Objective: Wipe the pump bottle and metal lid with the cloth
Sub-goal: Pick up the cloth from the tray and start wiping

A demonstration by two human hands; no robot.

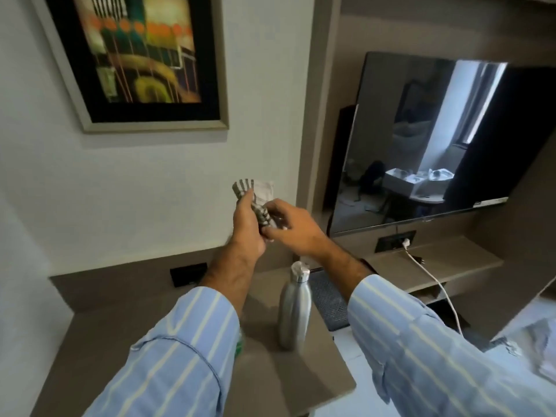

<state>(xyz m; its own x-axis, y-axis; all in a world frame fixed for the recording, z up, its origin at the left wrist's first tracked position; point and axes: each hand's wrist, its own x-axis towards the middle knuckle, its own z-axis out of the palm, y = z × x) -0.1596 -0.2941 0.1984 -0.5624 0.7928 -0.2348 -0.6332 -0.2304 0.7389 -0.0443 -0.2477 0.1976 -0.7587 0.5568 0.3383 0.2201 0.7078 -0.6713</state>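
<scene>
Above the grey counter [126,326], both arms reach forward: left hand [248,221] and right hand [296,228] clutch a striped cloth [260,206] (fingers curled tight).

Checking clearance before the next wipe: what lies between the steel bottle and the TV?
In the head view, a dark textured mat lies on the counter between the steel bottle and the TV; the right forearm crosses above it.

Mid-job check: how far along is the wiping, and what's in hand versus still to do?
Done: nothing here shows any wiping finished. In hand: the left hand grips a bunched striped cloth raised above the counter, with the right hand closing on it; whether a small item sits inside the cloth can't be told. Left: the steel bottle stands untouched on the counter; no pump bottle is identifiable.
</scene>
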